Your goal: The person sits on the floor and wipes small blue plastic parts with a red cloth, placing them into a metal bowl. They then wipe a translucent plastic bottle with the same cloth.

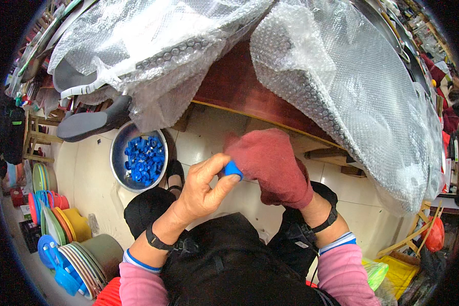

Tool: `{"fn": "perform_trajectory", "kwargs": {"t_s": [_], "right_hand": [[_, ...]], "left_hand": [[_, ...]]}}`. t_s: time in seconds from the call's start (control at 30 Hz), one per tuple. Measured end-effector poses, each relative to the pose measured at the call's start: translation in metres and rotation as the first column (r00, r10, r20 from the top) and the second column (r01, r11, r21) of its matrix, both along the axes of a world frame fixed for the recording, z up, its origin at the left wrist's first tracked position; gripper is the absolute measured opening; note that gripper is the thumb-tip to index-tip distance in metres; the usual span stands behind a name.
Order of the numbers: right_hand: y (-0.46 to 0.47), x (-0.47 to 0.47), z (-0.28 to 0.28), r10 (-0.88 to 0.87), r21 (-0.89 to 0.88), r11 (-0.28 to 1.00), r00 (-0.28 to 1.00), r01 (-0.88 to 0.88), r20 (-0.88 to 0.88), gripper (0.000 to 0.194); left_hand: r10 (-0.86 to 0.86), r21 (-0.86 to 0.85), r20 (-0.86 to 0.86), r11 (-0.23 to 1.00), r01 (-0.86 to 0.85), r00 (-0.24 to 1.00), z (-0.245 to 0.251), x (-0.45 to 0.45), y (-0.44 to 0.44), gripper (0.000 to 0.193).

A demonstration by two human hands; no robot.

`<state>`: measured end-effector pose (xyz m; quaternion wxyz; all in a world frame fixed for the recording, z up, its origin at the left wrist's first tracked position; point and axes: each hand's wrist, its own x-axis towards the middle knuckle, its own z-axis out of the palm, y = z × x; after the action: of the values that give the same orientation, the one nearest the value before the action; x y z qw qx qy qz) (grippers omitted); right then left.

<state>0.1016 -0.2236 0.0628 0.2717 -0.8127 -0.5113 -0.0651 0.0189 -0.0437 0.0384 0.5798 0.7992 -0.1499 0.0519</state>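
Observation:
Between the thumb and fingers of my left hand [208, 183] is a small blue plastic piece [233, 170]. My right hand [273, 168] is covered by a dark red cloth [269, 162] and lies just right of the blue piece; its fingers are hidden, so I cannot tell what they hold. The cloth's left part, by the blue piece, is blurred. To the left, a round metal bowl [116, 174] on the floor contains many small blue plastic pieces [145, 158].
Bubble wrap [375, 95] hangs over a reddish-brown wooden table [248, 91] in front. A dark grey slipper-shaped item [84, 124] juts out above the bowl. Stacked buckets [103, 256] stand at lower left, a wooden frame [409, 237] at right.

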Motion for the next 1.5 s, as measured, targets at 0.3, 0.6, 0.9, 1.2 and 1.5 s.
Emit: {"fn": "perform_trajectory", "kwargs": {"t_s": [0.3, 0.6, 0.9, 1.2, 1.5], "right_hand": [[0.005, -0.003, 0.003, -0.141, -0.116, 0.987, 0.961, 0.116, -0.240, 0.015], [0.006, 0.002, 0.012, 0.100, 0.444, 0.881, 0.853, 0.163, -0.512, 0.010], [0.012, -0.003, -0.014, -0.089, 0.291, 0.949, 0.990, 0.116, -0.105, 0.007], [0.013, 0.006, -0.013, 0.043, 0.087, 0.996, 0.879, -0.002, -0.474, 0.026], [0.023, -0.016, -0.018, -0.193, -0.045, 0.981, 0.977, 0.190, -0.085, 0.018]], "left_hand": [[0.023, -0.286, -0.306, 0.951, -0.115, 0.952, -0.003, 0.001, -0.002, 0.027], [0.015, -0.367, -0.210, 0.925, -0.093, 0.978, -0.001, 0.000, 0.001, 0.033], [0.057, -0.279, -0.128, 0.956, -0.092, 0.990, 0.001, -0.002, 0.007, 0.026], [0.093, -0.266, -0.146, 0.955, -0.130, 0.985, 0.002, -0.004, 0.009, 0.025], [0.124, -0.161, -0.212, 0.974, -0.159, 0.969, -0.006, -0.004, 0.006, 0.024]]}}
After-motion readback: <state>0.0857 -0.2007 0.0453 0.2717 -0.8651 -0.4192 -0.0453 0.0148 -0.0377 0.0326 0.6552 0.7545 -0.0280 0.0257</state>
